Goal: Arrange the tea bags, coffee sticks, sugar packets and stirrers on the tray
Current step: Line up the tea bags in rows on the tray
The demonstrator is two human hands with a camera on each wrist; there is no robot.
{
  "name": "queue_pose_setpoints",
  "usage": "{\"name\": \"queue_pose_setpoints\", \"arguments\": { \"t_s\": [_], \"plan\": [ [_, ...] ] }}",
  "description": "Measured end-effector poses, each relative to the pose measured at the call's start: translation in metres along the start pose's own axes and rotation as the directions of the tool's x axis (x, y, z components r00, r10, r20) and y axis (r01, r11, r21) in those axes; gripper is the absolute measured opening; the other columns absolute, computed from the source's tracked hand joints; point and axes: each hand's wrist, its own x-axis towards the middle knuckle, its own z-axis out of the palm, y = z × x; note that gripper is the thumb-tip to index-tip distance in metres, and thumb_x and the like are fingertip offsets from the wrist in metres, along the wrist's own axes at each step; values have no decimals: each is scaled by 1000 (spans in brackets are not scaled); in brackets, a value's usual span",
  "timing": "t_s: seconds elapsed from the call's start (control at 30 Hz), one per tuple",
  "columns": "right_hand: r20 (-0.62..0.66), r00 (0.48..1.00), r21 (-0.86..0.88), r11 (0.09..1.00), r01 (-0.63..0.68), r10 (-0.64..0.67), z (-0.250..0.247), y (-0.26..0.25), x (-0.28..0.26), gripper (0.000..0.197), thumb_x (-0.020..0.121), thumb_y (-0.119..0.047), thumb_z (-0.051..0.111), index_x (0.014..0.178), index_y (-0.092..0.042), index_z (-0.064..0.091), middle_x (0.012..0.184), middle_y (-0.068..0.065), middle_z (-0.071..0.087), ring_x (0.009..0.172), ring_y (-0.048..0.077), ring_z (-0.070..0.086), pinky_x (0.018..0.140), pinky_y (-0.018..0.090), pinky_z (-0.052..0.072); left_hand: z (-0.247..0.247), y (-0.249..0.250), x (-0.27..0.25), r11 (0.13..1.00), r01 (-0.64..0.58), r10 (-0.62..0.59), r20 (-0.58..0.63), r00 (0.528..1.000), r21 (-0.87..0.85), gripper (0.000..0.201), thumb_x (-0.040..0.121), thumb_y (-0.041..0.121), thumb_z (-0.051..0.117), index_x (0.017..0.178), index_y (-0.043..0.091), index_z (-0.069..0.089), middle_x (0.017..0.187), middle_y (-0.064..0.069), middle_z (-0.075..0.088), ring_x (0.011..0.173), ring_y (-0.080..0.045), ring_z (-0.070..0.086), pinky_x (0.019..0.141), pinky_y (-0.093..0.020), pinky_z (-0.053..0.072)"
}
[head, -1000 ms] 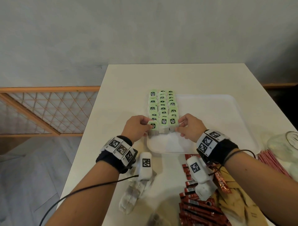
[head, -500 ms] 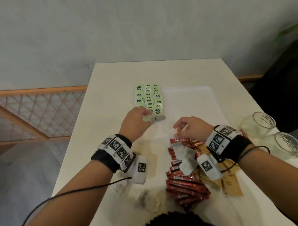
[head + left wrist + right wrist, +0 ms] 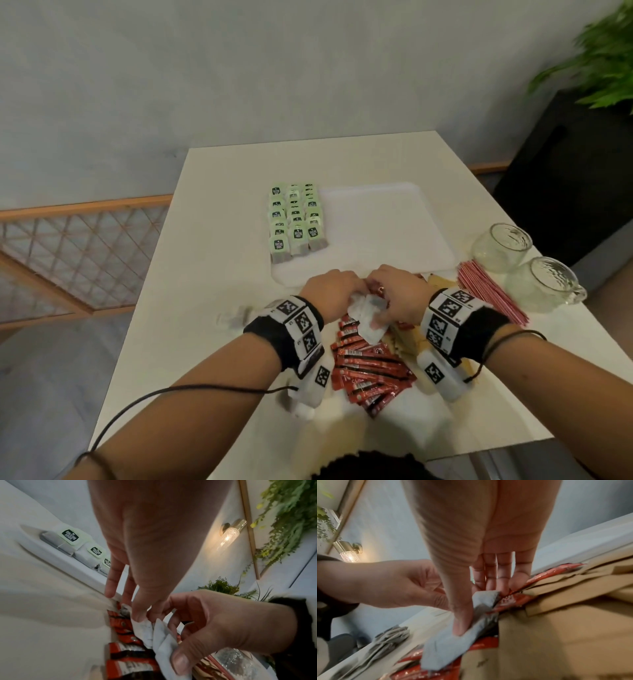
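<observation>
L hand (image 3: 330, 291): just in front of tray's near edge, thumb + forefinger pinch white tea bags (image 3: 368, 318)
R hand (image 3: 399, 296): beside L, touching; thumb presses same tea bags, fingers curl onto them
Held bags: above red coffee sticks (image 3: 370, 373) pile
Tray (image 3: 387, 222): white, 3 rows green-tag tea bags (image 3: 296, 219) at its left end
Sugar packets (image 3: 407, 339): brown, under R wrist
Stirrers (image 3: 489, 291): red, right of tray, near 2 glass jars (image 3: 527, 267)
</observation>
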Motion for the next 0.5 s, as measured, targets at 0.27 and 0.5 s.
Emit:
{"name": "queue_pose_setpoints", "arguments": {
  "t_s": [0.27,0.5],
  "plan": [
    [-58,998,157,988,3,7,1,4,-7,57,72,-22,82,122,-25,55,88,-11,55,74,7,51,64,21,38,-1,1,0,987,115,-114,-15,993,108,26,89,24,60,115,18,62,114,-5,55,108,-26,55,74,-33,39],
    [-79,997,70,997,-11,17,1,7,-14,34,82,-34,73,112,-21,67,96,-8,54,90,12,53,77,24,39,-12,-4,-19,973,203,-209,-41,977,-112,19,95,35,56,94,15,54,94,-2,61,84,-20,56,73,-34,46]
  ]
}}
